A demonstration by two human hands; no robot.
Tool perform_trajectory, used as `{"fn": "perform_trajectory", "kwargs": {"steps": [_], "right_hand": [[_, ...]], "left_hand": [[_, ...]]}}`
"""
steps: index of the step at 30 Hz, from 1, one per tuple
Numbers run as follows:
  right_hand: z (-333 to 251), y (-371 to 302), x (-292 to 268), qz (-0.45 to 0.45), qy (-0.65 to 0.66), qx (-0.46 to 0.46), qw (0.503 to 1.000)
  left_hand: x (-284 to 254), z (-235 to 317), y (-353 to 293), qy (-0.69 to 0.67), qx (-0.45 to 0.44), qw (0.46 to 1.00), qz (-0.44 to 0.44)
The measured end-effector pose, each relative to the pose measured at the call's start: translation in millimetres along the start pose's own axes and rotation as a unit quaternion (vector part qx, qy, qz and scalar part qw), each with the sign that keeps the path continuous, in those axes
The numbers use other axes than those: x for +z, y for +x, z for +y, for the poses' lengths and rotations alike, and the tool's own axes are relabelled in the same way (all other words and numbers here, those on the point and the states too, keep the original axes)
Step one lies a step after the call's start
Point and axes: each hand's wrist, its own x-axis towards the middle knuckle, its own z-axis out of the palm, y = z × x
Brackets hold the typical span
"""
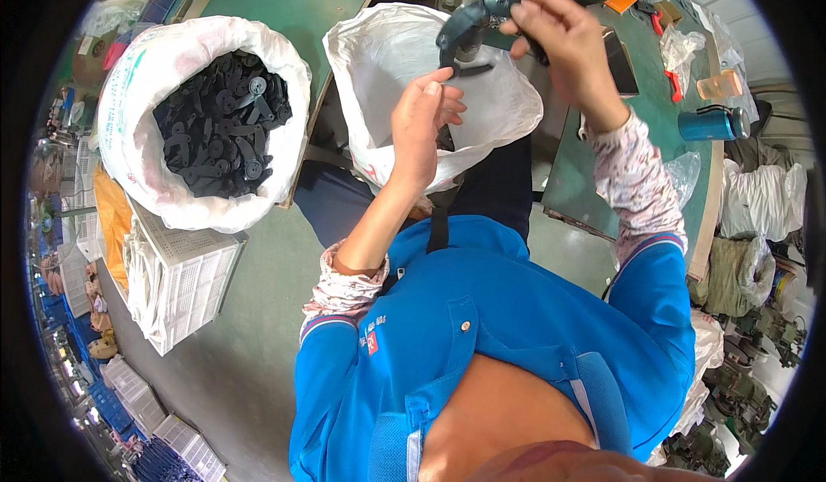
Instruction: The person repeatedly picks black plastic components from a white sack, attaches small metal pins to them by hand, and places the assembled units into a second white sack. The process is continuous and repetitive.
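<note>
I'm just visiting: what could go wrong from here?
The dark part in the right hand could slip and perhaps drop into the middle bag, whose mouth gapes beneath. The left bag, open and holding many loose dark pieces, might spill if knocked.

A blue bottle point(707, 125) is just beside a peach-coloured container point(719, 85).
</note>
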Motion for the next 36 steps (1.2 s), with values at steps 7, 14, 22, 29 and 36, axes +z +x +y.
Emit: {"fn": "perform_trajectory", "kwargs": {"steps": [7, 14, 22, 29, 36], "right_hand": [[-43.3, 58.3, 6.2, -0.025, 0.004, 0.143, 0.989], [-5.8, 18.2, -5.2, -0.048, 0.054, 0.099, 0.992], [-7.2, 7.4, -12.4, -0.058, 0.056, 0.114, 0.99], [-17.7, 5.5, -2.7, -0.039, -0.148, -0.02, 0.988], [37.2, -77.7, 35.0, -0.105, -0.202, 0.039, 0.973]], "left_hand": [[-14.4, 4.1, -2.0, 0.029, -0.009, 0.999, 0.02], [-55.3, 15.4, 3.4, 0.05, 0.022, 0.994, 0.09], [-140.3, 64.0, 9.1, 0.23, 0.132, 0.931, 0.25], [-229.1, 94.0, 56.1, 0.659, 0.078, 0.684, 0.303], [-217.1, 109.0, 111.4, 0.8, -0.135, 0.554, 0.189]]}}
